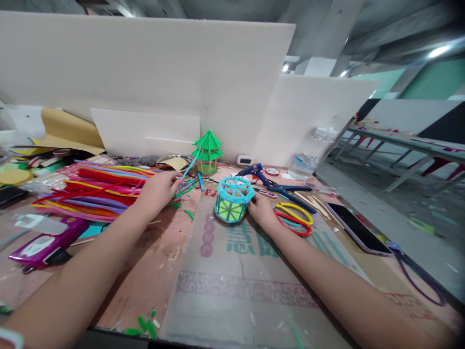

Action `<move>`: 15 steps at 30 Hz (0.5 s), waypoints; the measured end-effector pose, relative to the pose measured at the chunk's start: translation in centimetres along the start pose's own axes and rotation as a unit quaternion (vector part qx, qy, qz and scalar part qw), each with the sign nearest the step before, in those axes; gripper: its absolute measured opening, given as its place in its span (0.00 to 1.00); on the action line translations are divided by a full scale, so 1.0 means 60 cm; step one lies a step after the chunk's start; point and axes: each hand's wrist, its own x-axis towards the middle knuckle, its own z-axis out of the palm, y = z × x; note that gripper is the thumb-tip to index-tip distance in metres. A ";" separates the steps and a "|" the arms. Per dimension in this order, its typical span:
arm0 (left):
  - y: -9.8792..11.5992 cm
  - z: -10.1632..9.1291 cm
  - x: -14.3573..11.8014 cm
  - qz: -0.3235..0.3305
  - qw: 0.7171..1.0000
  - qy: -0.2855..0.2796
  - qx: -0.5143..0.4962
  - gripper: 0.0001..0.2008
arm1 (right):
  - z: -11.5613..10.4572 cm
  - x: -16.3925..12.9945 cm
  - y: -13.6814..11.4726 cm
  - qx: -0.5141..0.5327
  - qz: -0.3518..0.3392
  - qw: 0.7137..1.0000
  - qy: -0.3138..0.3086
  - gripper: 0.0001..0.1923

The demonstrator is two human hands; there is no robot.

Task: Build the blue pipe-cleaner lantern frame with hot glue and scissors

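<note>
Turquoise octagonal straw cage [233, 198] with yellow-green panels sits on the worktop [225, 291], steadied by the right hand [262, 209]. Left hand [158, 190] pinches a thin blue straw [190, 165] in its grip, just beside the bright pipe-cleaner pile [94, 189].

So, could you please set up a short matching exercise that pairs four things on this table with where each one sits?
Things:
1. teal lantern
2. green pavilion
3. phone
4. pipe cleaners

Places:
A. by the back board, behind the lantern
B. at the right hand
C. left of the left hand
D. near the table's right edge

Pairs: 1-B, 2-A, 3-D, 4-C
</note>
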 end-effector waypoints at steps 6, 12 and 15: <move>0.015 0.018 -0.011 -0.027 0.995 -0.065 0.075 0.20 | -0.001 -0.002 -0.004 0.004 -0.003 1.000 -0.004 0.13; 0.020 0.039 -0.017 -0.054 0.986 -0.106 0.118 0.17 | 0.004 -0.003 -0.003 0.008 -0.004 1.000 -0.002 0.14; 0.025 0.046 -0.021 -0.058 0.985 -0.118 0.114 0.15 | 0.006 -0.003 -0.001 0.007 -0.002 1.000 0.001 0.14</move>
